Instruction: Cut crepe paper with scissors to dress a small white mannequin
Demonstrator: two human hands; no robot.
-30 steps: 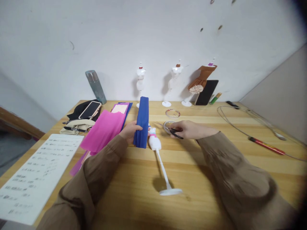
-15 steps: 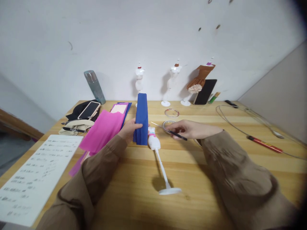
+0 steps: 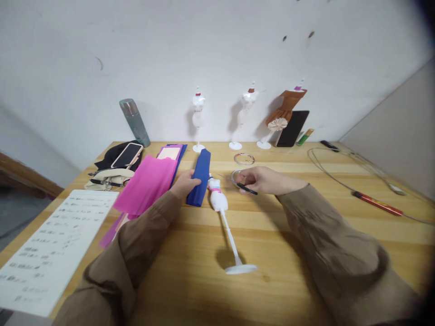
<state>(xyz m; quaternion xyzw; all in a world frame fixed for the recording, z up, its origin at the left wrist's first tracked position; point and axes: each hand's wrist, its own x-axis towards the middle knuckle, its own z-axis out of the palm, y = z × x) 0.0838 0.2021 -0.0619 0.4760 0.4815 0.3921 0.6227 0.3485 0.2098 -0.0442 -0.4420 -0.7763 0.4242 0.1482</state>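
Observation:
My left hand (image 3: pixel 185 184) pinches a folded strip of blue crepe paper (image 3: pixel 201 174), thumb on top. The strip tilts with its upper end leaning right. Just right of it, a small white mannequin (image 3: pixel 218 199) with a pink and light-blue band lies on the table, its stand and round base toward me. In my right hand (image 3: pixel 257 180) are scissors (image 3: pixel 247 188) with black handles; their thin blades point left toward the blue strip, apart from it. The fingers partly cover the handles, and blur hides how far the blades are spread.
Pink crepe paper (image 3: pixel 146 185) and a written sheet (image 3: pixel 50 249) lie left, near a phone (image 3: pixel 127 155) and a flask (image 3: pixel 135 122). At the back stand white mannequins (image 3: pixel 198 115) and one in a brown dress (image 3: pixel 288 106). Wire rings (image 3: pixel 244 159) lie mid-table; a red tool (image 3: pixel 377 203) and cable are right.
The blue strip has been lowered and tilted, its top end now leaning right. My right hand has shifted slightly left with the scissors. The white mannequin stays in place.

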